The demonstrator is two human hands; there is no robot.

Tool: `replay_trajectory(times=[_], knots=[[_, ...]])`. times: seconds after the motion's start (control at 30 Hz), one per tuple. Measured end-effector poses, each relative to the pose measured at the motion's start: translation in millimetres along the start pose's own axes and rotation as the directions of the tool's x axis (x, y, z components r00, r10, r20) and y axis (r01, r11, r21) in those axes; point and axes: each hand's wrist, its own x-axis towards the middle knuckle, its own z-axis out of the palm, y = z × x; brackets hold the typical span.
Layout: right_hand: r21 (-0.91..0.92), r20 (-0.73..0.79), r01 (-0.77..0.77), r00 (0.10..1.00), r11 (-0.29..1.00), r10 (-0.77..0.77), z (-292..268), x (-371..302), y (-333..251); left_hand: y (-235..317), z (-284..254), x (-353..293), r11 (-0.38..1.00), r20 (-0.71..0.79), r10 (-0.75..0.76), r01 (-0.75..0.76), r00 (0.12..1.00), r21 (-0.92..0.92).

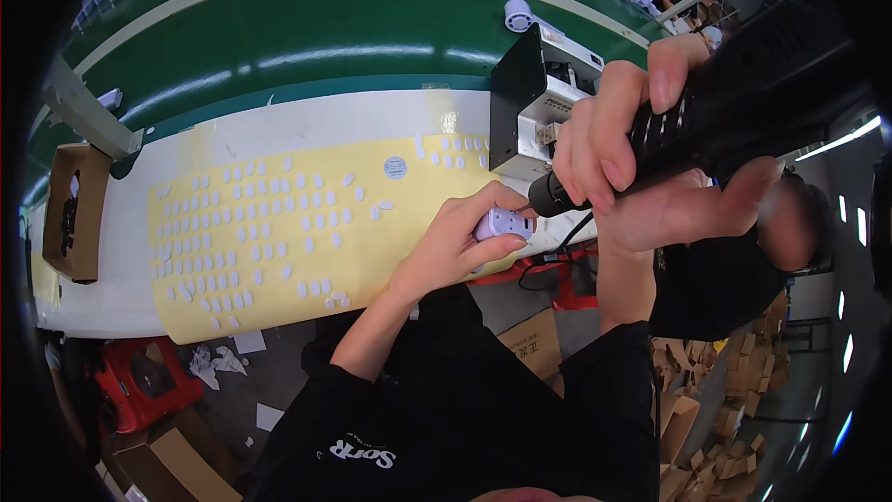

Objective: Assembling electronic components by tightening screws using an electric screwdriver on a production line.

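Left hand (455, 244) pinches pale-purple, rounded plastic device (505, 225) between thumb and fingers, near front edge of long white surface (121, 251). Right hand (604, 167) wraps around black cylindrical power driver (753, 84), nose pointing at device; cannot tell if bit touches. Black-and-silver metal machine (518, 98) just beyond, narrowing room there. Leftward, bare strip of yellow sheet (400, 214) separates left hand from small white oval pieces (332, 197). Open brown cardboard box (88, 232) by left edge.
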Motion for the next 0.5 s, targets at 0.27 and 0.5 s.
replay_trajectory(times=[0.27,0.5], knots=[[0.002,0.034,0.027,0.999,1.000,-0.027,-3.2,2.3,5.2,2.0,-1.5,2.2,0.999,0.004,0.018,-0.018,1.000,0.044],[0.014,0.316,-0.022,0.949,1.000,0.016,-5.8,9.9,-1.4,-1.2,-0.7,2.5,0.998,-0.010,0.041,-0.040,0.999,0.046]])
